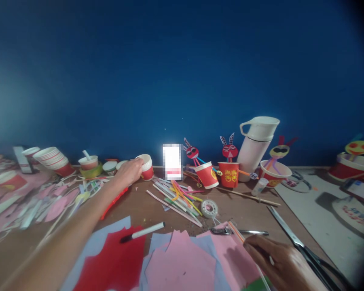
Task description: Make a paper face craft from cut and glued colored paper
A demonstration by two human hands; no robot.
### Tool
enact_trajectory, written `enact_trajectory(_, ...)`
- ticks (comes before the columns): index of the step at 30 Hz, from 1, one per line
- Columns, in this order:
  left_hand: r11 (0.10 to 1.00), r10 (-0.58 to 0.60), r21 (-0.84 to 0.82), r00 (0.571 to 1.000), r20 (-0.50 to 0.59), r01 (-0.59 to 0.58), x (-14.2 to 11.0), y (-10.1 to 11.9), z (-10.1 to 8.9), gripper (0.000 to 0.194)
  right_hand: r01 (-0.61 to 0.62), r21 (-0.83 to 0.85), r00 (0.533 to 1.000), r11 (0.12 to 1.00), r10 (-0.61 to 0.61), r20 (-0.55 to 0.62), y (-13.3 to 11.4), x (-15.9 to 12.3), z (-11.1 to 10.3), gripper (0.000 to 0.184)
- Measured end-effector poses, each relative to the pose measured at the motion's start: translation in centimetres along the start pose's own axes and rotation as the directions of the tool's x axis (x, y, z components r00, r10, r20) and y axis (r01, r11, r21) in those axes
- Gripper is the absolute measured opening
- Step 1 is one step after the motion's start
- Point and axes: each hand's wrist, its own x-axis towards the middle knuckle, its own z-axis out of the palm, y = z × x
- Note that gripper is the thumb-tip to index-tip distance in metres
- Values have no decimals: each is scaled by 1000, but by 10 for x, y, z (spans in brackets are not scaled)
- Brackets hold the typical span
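Note:
My left hand (130,171) reaches far across the table to a small stack of red and white paper cups (147,169), its fingers closed at the rim. My right hand (279,258), low on the right, pinches thin drinking straws (235,231) that slant over the pink paper. Beneath lie cut sheets of pink paper (180,258) and red paper (112,258). A capped marker (147,231) rests on the red sheet. Near my right hand are scissors (297,240) and a metal tool (239,231) whose kind is unclear.
Loose coloured straws (177,202) and a tape roll (209,209) occupy the middle. Behind them stand paper-cup figures with red heads (229,173) and a white thermos (256,149). More stacked cups (53,159) and paper scraps (60,204) crowd the left. A blue wall (182,81) rises behind.

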Motion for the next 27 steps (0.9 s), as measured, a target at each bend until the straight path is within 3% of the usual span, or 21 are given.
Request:
enact_trajectory(8, 999, -38, 5, 998, -51, 38, -6, 2, -9, 28, 7, 3, 999, 1000, -7, 34, 0, 0, -1, 30)
enact_trajectory(18, 995, -95, -28, 972, -215, 91, -14, -2, -29, 25, 45, 6, 999, 999, -45, 15, -4, 0, -2, 32)
enact_trajectory(23, 990, -133, -98, 897, -421, 101, -37, -6, -46, 15, 144, 33, 985, 989, -140, -102, -12, 2, -7, 30)
enact_trajectory(25, 991, -79, -130, 848, -524, 13, -62, 5, -45, 15, 182, 37, 978, 983, -177, -115, -16, 2, -10, 27)
enact_trajectory(27, 978, 30, -146, 794, -607, -148, -96, 26, -36, 13, 198, 31, 975, 980, -194, -105, -21, 1, -11, 25)
